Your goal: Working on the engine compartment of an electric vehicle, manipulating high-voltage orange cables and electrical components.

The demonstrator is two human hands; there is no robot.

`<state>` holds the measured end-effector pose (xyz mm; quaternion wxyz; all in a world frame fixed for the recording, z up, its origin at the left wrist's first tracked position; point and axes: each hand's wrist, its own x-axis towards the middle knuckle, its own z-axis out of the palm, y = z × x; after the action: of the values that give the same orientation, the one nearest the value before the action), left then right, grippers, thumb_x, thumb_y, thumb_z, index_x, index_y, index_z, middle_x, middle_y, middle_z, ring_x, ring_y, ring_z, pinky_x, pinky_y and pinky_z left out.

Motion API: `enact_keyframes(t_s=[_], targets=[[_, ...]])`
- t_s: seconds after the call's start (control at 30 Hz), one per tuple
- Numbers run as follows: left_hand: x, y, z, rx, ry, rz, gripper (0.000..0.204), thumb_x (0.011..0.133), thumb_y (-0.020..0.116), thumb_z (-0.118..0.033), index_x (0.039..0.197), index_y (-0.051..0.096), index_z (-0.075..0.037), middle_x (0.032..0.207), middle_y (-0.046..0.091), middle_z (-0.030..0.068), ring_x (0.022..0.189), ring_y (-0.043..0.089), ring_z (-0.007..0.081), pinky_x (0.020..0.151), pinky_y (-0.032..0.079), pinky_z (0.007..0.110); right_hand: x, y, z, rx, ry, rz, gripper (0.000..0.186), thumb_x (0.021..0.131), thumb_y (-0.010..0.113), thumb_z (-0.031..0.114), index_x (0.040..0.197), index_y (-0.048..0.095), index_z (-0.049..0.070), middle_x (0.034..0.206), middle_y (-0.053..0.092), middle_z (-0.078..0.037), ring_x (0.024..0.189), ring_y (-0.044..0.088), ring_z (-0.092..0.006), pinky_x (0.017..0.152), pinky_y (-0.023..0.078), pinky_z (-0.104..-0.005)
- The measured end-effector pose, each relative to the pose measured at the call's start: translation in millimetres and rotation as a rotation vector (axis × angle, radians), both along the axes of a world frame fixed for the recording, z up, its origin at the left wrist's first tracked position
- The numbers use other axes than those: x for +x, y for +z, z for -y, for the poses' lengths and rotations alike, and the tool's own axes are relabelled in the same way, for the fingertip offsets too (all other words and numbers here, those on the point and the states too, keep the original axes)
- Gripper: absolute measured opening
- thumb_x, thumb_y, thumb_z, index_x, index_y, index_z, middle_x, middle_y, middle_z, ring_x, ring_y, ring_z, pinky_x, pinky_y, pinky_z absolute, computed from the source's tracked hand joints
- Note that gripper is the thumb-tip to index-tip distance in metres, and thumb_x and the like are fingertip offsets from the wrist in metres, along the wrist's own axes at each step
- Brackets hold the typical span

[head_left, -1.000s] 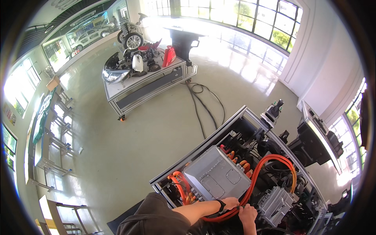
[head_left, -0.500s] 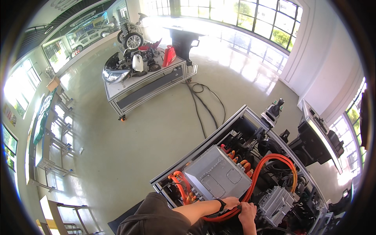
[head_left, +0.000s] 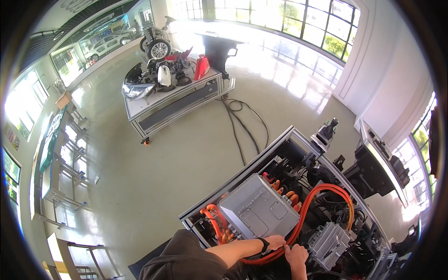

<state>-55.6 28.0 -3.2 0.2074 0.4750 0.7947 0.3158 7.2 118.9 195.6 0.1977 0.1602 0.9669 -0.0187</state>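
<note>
My left hand (head_left: 274, 241), a black band on its wrist, is closed at the lower edge of the large grey metal housing (head_left: 249, 203), beside thick orange cables (head_left: 322, 187). My right hand (head_left: 296, 256) is just to its right, fingers bent and closed at the cables where they run down past the housing. What either hand grips is too small and covered to make out. A smaller ribbed aluminium unit (head_left: 329, 245) lies right of my right hand, and more orange cables (head_left: 212, 219) loop out of the housing's left side.
An aluminium frame rail (head_left: 242, 166) borders these parts. A gear lever unit (head_left: 326, 133) stands on the frame. Beyond are a wheeled bench (head_left: 168, 112) of car parts, black cables (head_left: 242, 135) on the floor, a panel on a stand (head_left: 378, 163) and side tables (head_left: 51, 158) along the left wall.
My right hand has shifted very slightly to the right, its fingers changing position a little. My left hand looks unchanged.
</note>
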Motion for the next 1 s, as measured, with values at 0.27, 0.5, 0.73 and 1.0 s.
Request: enact_keyframes(t_s=[0.27, 0.5, 0.73, 1.0], targets=[[3.1, 3.1, -1.2, 0.006, 0.035, 0.013, 0.014, 0.075, 0.059, -0.01, 0.076, 0.068, 0.001, 0.074, 0.066, 0.0223, 0.078, 0.065, 0.0418, 0.07, 0.051, 0.048, 3.8, -13.1, -5.5, -0.03, 0.071, -0.01, 0.037, 0.082, 0.068, 0.038, 0.09, 0.065, 0.002, 0.089, 0.07, -0.02, 0.087, 0.068, -0.038, 0.078, 0.054, -0.0469], [-0.7, -1.4, -5.8, -0.056, 0.046, 0.078, 0.011, 0.069, 0.064, -0.005, 0.078, 0.069, -0.001, 0.077, 0.067, 0.0207, 0.079, 0.066, 0.0411, 0.071, 0.052, 0.049, 3.5, -20.8, -4.3, -0.088, 0.215, -0.116, 0.019, 0.072, 0.072, 0.016, 0.084, 0.063, 0.005, 0.086, 0.068, -0.015, 0.084, 0.067, -0.0348, 0.074, 0.053, -0.0453], [-1.5, 2.6, -2.0, -0.075, 0.005, 0.018, 0.011, 0.07, 0.063, -0.005, 0.078, 0.069, 0.0, 0.078, 0.067, 0.0212, 0.079, 0.066, 0.0413, 0.071, 0.052, 0.05, 10.9, -27.8, -14.7, -0.086, 0.365, -0.222, 0.018, 0.067, 0.067, 0.007, 0.083, 0.062, 0.007, 0.083, 0.065, -0.012, 0.083, 0.065, -0.0319, 0.073, 0.052, -0.0442], [6.0, 6.5, 4.0, 0.007, 0.07, -0.027, 0.015, 0.072, 0.06, -0.008, 0.076, 0.068, 0.004, 0.076, 0.067, 0.0225, 0.076, 0.065, 0.0421, 0.069, 0.052, 0.047, 1.9, -3.5, -1.4, -0.119, -0.045, -0.101, 0.04, 0.076, 0.073, 0.038, 0.094, 0.064, 0.003, 0.093, 0.068, -0.018, 0.095, 0.066, -0.0379, 0.082, 0.052, -0.0469]])
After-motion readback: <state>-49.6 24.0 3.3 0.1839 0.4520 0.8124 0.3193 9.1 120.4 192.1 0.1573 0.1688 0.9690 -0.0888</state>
